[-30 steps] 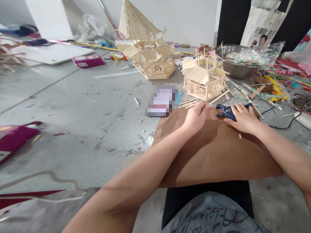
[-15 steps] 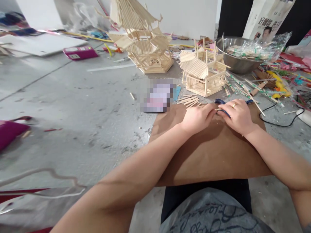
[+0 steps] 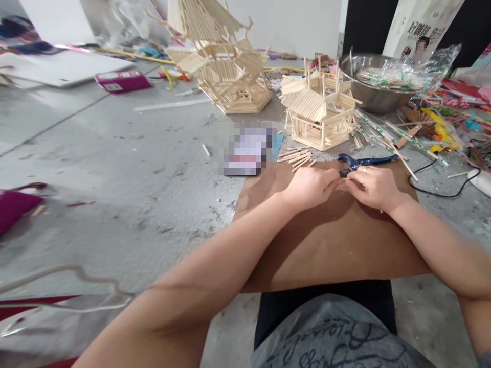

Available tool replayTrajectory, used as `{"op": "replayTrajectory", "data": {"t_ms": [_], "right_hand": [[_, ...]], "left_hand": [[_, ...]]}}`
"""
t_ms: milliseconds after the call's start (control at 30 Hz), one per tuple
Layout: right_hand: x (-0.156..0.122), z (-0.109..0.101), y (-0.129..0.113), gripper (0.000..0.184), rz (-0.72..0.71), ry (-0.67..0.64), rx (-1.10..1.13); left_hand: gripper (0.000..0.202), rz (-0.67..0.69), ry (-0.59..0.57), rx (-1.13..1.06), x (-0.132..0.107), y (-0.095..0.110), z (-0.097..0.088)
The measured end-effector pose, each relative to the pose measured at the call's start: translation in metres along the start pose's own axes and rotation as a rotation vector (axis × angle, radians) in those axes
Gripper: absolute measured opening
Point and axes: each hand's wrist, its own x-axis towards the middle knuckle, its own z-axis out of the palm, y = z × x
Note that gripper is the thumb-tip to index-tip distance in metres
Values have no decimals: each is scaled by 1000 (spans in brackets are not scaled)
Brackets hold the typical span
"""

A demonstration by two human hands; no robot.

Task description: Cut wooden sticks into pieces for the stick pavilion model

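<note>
My left hand (image 3: 311,186) and my right hand (image 3: 375,188) meet over a brown board (image 3: 345,250), fingertips nearly touching. Both are closed in a pinch around a short pale wooden stick (image 3: 346,179), of which only a small bit shows between the fingers. Just behind the fingertips lies a dark blue hand tool with a curved handle (image 3: 350,162), perhaps pliers; the right fingers partly cover it. Several loose cut sticks (image 3: 297,156) lie at the board's far left edge.
Beyond the board stands a half-built stick pavilion (image 3: 320,112), with a taller stick pagoda (image 3: 230,71) behind it. A metal bowl (image 3: 378,99) holds wrapped sticks. A phone (image 3: 247,151), a black cord (image 3: 445,196) and a magenta box (image 3: 123,82) lie around.
The right fingers have shifted off part of the blue tool, so more of it shows. Both hands stay together, pinching. The view has moved slightly.
</note>
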Motion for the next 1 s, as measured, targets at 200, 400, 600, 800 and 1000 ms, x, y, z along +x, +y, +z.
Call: {"op": "replayTrajectory", "data": {"t_ms": [200, 400, 600, 800, 1000], "right_hand": [[-3, -7, 5, 33, -136, 0, 173], [0, 2, 14, 25, -102, 111, 429], [2, 10, 15, 46, -25, 52, 483], [1, 9, 14, 76, -37, -78, 457], [0, 10, 11, 77, -43, -43, 497]], "left_hand": [[30, 116, -112, -364, 0, -5, -9], [26, -64, -62, -691, 3, -4, -3], [14, -284, -111, -1062, 5, -5, 7], [12, -294, -141, -1051, 7, -5, 9], [13, -168, -194, -759, 4, -4, 5]]}}
